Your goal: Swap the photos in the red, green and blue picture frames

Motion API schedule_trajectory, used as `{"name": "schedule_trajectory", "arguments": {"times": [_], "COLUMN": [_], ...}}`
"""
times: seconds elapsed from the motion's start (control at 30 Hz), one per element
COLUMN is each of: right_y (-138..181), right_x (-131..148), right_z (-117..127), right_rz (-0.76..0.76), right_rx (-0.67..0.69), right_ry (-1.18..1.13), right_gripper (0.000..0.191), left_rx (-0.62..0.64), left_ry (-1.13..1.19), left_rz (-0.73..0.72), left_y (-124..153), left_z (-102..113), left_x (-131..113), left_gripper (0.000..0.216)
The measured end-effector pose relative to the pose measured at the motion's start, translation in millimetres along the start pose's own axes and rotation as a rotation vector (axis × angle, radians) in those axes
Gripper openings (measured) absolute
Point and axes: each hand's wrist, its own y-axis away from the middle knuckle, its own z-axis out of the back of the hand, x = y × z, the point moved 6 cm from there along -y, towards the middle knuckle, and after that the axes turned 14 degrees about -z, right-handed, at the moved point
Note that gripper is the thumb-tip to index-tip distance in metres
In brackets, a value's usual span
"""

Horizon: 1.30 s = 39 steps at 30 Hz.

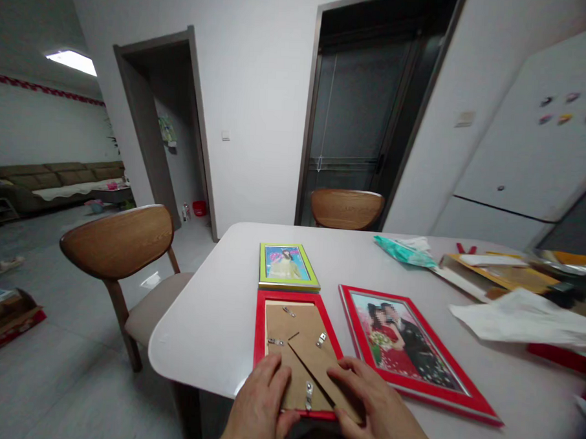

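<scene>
A red picture frame (263, 322) lies face down at the table's near edge, its brown backing board (293, 320) uppermost. Several small metal clips sit on the board, and a brown stand flap (316, 359) runs slantwise across it with a dark gap along one side. My left hand (262, 399) grips the frame's near left corner, thumb at the lower edge. On the near right, my right hand (370, 404) is closed round the frame's side and the flap's lower end; exactly what its fingertips press is partly hidden.
A yellow-green photo frame (289, 286) touches the red one's far end. Right of it lies a larger red photo frame (460, 398). Farther right are a teal packet (403, 251), white wrapping (516, 320) and cardboard (504, 274). Wooden chairs (122, 238) stand around the white table (206, 319).
</scene>
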Motion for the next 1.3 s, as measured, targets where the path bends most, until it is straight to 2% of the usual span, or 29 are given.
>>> {"name": "schedule_trajectory", "arguments": {"times": [0.17, 0.3, 0.43, 0.6, 0.67, 0.8, 1.03, 1.17, 1.3], "right_y": [-14, -23, -29, -30, -32, -38, -36, -29, -21], "right_x": [13, 17, 20, 22, 23, 23, 26, 31, 26], "right_z": [-4, -2, 1, -1, -1, -5, -11, -13, -12], "right_rz": [0.034, 0.006, -0.002, -0.009, -0.012, -0.029, 0.033, 0.157, 0.213], "right_rx": [-0.047, -0.115, -0.189, -0.177, -0.191, -0.227, -0.185, -0.136, -0.122], "right_ry": [0.062, 0.151, 0.211, 0.231, 0.242, 0.28, 0.251, 0.16, 0.072], "right_gripper": [0.035, 0.032, 0.03, 0.03, 0.03, 0.028, 0.027, 0.018, 0.02], "left_rx": [0.09, 0.139, 0.125, 0.126, 0.112, 0.068, 0.06, 0.069, 0.075], "left_ry": [0.027, 0.051, 0.087, 0.053, 0.033, 0.018, 0.017, 0.005, -0.006], "left_rz": [0.073, 0.101, 0.091, 0.051, 0.034, 0.026, 0.031, 0.04, 0.033], "left_y": [-2, -4, -5, -3, -3, -4, -4, -1, 3], "left_z": [7, 12, 10, 8, 8, 7, 9, 13, 18], "left_x": [4, 5, 7, 6, 6, 8, 10, 10, 11], "left_gripper": [0.044, 0.05, 0.056, 0.053, 0.049, 0.028, 0.027, 0.027, 0.023]}}
